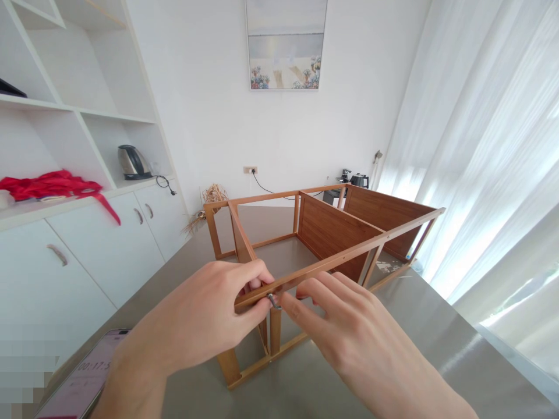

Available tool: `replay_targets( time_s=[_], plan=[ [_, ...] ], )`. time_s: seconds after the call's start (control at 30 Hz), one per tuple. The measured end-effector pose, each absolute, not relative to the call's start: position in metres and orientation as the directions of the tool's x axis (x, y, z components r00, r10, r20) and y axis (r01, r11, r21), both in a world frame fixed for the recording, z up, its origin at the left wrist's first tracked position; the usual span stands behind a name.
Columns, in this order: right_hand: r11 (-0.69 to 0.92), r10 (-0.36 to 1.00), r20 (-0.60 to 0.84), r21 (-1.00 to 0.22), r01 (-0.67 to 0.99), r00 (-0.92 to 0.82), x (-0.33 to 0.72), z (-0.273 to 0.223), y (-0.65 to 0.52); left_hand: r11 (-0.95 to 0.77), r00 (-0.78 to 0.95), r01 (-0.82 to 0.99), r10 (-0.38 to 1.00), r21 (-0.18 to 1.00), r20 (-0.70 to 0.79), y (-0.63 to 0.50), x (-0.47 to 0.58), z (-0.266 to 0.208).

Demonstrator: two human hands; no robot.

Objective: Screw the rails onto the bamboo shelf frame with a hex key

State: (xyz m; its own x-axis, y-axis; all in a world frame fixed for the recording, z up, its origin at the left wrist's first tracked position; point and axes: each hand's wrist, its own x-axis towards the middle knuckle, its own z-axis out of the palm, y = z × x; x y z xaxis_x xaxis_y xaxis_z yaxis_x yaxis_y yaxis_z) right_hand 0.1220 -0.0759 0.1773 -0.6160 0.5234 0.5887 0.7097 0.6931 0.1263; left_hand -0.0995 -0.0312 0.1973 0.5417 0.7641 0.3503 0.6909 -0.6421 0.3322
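Note:
A brown wooden shelf frame lies on its side before me, with a near rail running from lower left to upper right. My left hand is closed around the left part of that rail, fingers behind it and thumb in front. A small bent metal hex key sticks out of the rail beside the left thumb tip. My right hand has its fingers curled, one fingertip against the hex key. The end of the key seated in the rail is hidden.
The frame rests on a grey tabletop. A phone showing a timer lies at lower left. White cabinets line the left, with a kettle and red fabric. Sheer curtains hang at right.

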Motion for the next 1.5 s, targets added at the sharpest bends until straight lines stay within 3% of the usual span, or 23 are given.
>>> replay_targets(
  time_s=[0.1,0.37,0.63,0.77,0.87,0.97,1.13,1.5],
  plan=[
    [0.708,0.565,0.544,0.067,0.703,-0.621,0.121,0.178,-0.073,-0.648,0.546,0.681,0.76,0.341,0.352,-0.031,-0.099,0.198],
    [0.713,0.694,0.403,-0.271,0.646,-0.597,0.119,0.17,-0.059,-0.614,0.552,0.708,0.789,0.349,0.269,-0.032,-0.099,0.199],
    [0.668,0.743,0.314,-0.393,0.631,-0.591,0.116,0.171,-0.063,-0.617,0.548,0.708,0.787,0.343,0.284,-0.031,-0.1,0.195],
    [0.735,0.667,0.257,-0.376,0.564,-0.699,0.114,0.172,-0.066,-0.618,0.547,0.703,0.786,0.351,0.288,-0.029,-0.1,0.193],
    [0.786,0.617,0.334,-0.31,0.535,-0.713,0.116,0.175,-0.067,-0.624,0.551,0.702,0.781,0.344,0.292,-0.029,-0.1,0.194],
    [0.78,0.619,0.424,-0.231,0.581,-0.661,0.122,0.179,-0.066,-0.636,0.555,0.692,0.771,0.34,0.312,-0.03,-0.1,0.197],
    [0.724,0.648,0.439,-0.102,0.682,-0.623,0.128,0.18,-0.064,-0.642,0.541,0.686,0.765,0.343,0.35,-0.032,-0.099,0.199],
    [0.781,0.586,0.442,-0.084,0.619,-0.679,0.126,0.18,-0.067,-0.65,0.56,0.679,0.759,0.34,0.332,-0.031,-0.099,0.199]
  ],
)
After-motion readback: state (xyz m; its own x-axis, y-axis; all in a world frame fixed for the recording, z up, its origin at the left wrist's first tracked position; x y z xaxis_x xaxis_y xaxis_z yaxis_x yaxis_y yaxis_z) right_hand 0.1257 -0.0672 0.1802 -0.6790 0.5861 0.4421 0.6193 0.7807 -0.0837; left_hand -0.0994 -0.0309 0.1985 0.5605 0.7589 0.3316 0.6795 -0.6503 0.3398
